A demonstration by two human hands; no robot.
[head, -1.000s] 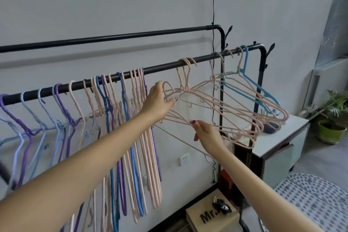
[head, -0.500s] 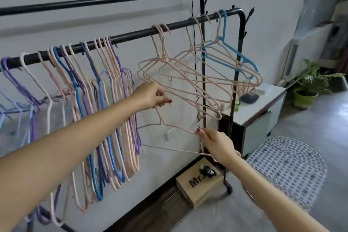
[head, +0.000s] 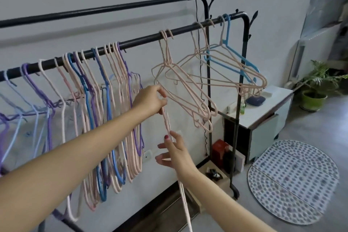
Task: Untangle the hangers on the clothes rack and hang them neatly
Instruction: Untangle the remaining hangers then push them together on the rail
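A black clothes rack has its front rail (head: 143, 40) running from lower left to upper right. Many purple, blue and pink hangers (head: 105, 100) hang in a row on its left half. On the right part, several pink hangers (head: 188, 88) and a blue hanger (head: 235, 56) hang interlocked. My left hand (head: 150, 100) pinches the top of a loose pink hanger (head: 185, 203), which dangles edge-on below the rail. My right hand (head: 175, 154) is lower, its fingers spread, with the thumb touching that hanger's wire.
A second black rail (head: 113, 8) runs behind, near the wall. Right of the rack stand a white cabinet (head: 263, 107) and a potted plant (head: 312, 98). A dotted mat (head: 293, 181), a cardboard box (head: 212, 173) and a red box (head: 219, 147) are on the floor.
One pink hanger has come out of the tangled group and now hangs straight down from my left hand. My right hand has let go of its lower bar and spread its fingers.
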